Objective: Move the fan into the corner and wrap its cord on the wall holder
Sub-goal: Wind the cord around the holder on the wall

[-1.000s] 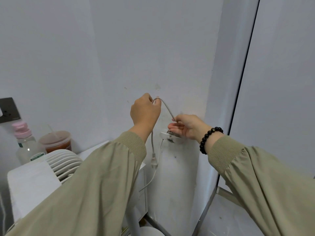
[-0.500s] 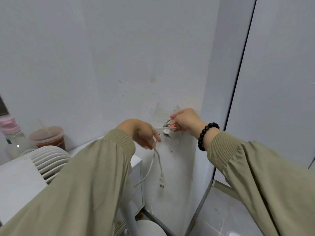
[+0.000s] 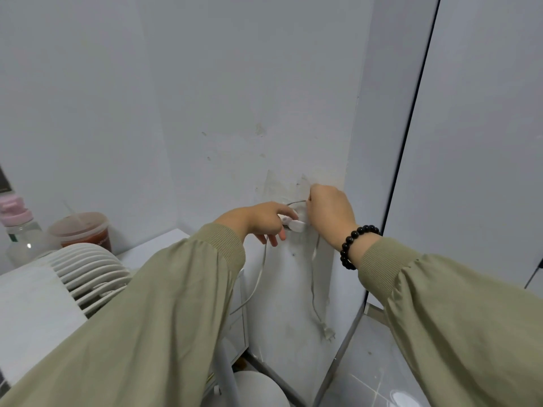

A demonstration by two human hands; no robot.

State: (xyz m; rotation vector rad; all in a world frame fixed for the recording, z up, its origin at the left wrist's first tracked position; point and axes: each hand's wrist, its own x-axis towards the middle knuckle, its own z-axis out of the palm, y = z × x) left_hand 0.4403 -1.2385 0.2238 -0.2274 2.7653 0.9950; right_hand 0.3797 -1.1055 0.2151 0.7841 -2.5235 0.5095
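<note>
The white fan [image 3: 85,270] stands at the lower left, its ribbed head partly hidden by my left sleeve. A small white wall holder [image 3: 293,226] sticks out of the wall between my hands. My left hand [image 3: 261,220] touches the holder, thumb and forefinger by it, the other fingers loose. My right hand [image 3: 330,214] pinches the thin white cord [image 3: 313,277] just above the holder. One strand of cord hangs down the wall to the plug [image 3: 327,333]; another strand runs down and left toward the fan.
A clear bottle with a pink cap [image 3: 17,230] and a lidded cup of red liquid [image 3: 80,230] stand on the white cabinet [image 3: 164,242] at left. A white round base [image 3: 258,389] sits on the floor. A dark-edged panel [image 3: 411,127] stands to the right.
The cord has gone over the holder: my right hand rose above it with the cord, my left hand came up to the holder, and the plug now hangs at the right.
</note>
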